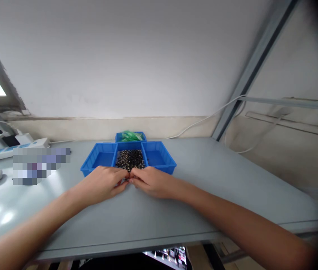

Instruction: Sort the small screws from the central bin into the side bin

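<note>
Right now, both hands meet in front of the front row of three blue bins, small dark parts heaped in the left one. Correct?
Wrong bin: the head view shows the small dark parts heaped in the middle bin. The rest stands.

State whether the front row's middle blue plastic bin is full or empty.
Partly filled: small black and gold pieces lie across the middle blue plastic bin, its back wall showing above them.

Left hand (105,182) and right hand (153,182) near bins (159,157)
</note>
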